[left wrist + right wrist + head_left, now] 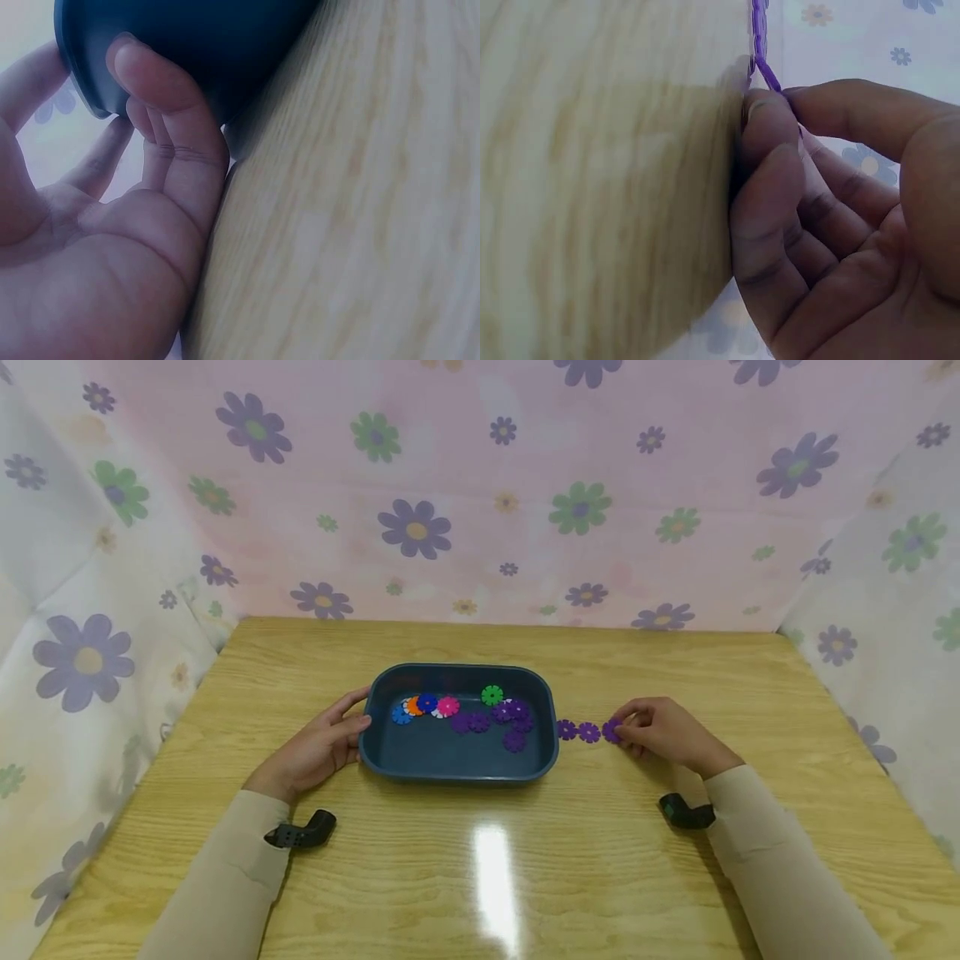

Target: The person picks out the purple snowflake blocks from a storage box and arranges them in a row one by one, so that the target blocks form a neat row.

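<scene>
A dark blue tray [457, 768] stands mid-table, with notched plastic flower discs inside. My left hand [322, 750] holds its left end, thumb at the rim and fingers against the side. In the left wrist view the curled fingers [169, 86] press the tray wall [225, 45]. To the right of the tray, my right hand [663, 732] pinches a purple notched disc [611, 731] between thumb and fingertips. That disc tilts up from the table in the right wrist view. Two more purple discs, one at the tray's side [566, 730] and a middle one [589, 732], lie in line with it.
Inside the tray, a group of purple discs [514, 741] lies at the right, near a green disc [492, 695]. Orange, blue and pink discs [448, 706] overlap at the left. A flowered cloth [465, 468] hangs behind the wooden table [405, 868] and along both sides.
</scene>
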Tool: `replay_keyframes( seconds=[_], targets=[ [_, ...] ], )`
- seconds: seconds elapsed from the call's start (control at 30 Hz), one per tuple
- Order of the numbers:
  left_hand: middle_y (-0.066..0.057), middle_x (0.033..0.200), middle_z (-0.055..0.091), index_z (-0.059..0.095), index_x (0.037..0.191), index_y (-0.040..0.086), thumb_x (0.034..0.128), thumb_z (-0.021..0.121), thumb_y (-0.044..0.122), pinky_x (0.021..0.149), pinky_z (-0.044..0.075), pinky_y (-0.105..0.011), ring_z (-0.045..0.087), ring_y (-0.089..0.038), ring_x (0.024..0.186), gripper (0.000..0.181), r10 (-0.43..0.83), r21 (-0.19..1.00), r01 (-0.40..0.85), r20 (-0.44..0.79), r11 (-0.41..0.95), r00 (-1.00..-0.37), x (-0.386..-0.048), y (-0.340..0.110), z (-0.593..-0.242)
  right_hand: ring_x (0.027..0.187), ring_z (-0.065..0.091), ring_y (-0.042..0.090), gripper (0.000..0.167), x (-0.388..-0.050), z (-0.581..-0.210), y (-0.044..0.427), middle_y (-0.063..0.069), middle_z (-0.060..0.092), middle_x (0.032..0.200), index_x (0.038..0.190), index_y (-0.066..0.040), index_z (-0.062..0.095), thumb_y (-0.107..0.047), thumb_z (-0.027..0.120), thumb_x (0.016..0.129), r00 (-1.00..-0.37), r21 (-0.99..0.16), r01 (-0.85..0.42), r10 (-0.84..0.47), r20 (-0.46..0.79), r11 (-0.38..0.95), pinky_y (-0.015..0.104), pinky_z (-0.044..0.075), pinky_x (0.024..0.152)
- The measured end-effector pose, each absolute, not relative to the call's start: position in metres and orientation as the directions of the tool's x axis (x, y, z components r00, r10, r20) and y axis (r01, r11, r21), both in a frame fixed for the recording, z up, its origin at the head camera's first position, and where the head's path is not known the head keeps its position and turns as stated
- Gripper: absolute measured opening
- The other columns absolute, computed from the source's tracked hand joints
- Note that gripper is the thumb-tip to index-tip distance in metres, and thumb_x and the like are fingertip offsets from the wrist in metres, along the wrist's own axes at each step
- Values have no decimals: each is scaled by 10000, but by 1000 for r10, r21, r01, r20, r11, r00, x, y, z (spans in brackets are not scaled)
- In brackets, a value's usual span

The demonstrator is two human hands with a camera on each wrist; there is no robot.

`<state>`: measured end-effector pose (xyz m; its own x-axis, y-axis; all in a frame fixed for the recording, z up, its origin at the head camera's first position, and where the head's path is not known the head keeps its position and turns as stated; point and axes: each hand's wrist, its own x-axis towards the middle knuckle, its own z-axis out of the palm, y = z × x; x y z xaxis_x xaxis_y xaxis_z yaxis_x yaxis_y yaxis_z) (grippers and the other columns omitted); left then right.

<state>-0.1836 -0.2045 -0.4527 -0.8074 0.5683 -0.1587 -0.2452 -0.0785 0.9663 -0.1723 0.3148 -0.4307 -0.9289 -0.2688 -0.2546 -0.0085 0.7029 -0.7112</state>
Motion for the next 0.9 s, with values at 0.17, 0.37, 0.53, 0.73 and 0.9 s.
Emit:
replay_keyframes(
  seconds=[0.17, 0.37, 0.53, 0.73, 0.9],
  targets=[
    [-4, 1047, 666, 125, 1602, 164, 1088, 431, 190, 729, 525, -272, 676, -117, 879, 599, 563, 961, -257, -160, -97, -811, -183, -205, -451, 706, 663, 210, 221, -174, -429, 312, 83, 705, 836, 1162, -29, 663, -177, 604, 1008, -935, -692, -17, -256, -244, 722, 319, 576, 640],
    [4, 1037, 676, 115, 1604, 160, 1091, 422, 189, 739, 530, -269, 678, -112, 887, 599, 569, 961, -262, -165, -92, -806, -183, -204, -452, 702, 661, 195, 207, -172, -431, 311, 91, 703, 834, 1153, -15, 647, -153, 595, 1009, -934, -696, -9, -255, -251, 718, 313, 576, 638],
    [2, 1052, 671, 117, 1604, 162, 1088, 434, 201, 734, 524, -269, 678, -111, 887, 607, 563, 963, -252, -157, -94, -811, -182, -205, -451, 705, 655, 225, 192, -174, -430, 309, 94, 693, 826, 1149, -30, 643, -150, 581, 1012, -936, -689, -15, -254, -246, 724, 327, 572, 637],
    [3, 1002, 691, 118, 1604, 157, 1090, 423, 186, 736, 527, -272, 677, -112, 877, 598, 570, 960, -263, -166, -92, -805, -182, -203, -452, 716, 652, 218, 201, -172, -431, 311, 87, 685, 829, 1159, -21, 639, -150, 581, 1016, -927, -685, 4, -254, -275, 728, 323, 572, 643],
    [-1, 1025, 667, 108, 1605, 152, 1087, 436, 201, 728, 518, -270, 665, -111, 868, 615, 563, 963, -258, -167, -85, -809, -181, -203, -450, 716, 653, 226, 190, -171, -430, 310, 96, 685, 833, 1146, -29, 643, -153, 582, 1015, -930, -690, -8, -259, -261, 723, 329, 573, 646]
  ],
)
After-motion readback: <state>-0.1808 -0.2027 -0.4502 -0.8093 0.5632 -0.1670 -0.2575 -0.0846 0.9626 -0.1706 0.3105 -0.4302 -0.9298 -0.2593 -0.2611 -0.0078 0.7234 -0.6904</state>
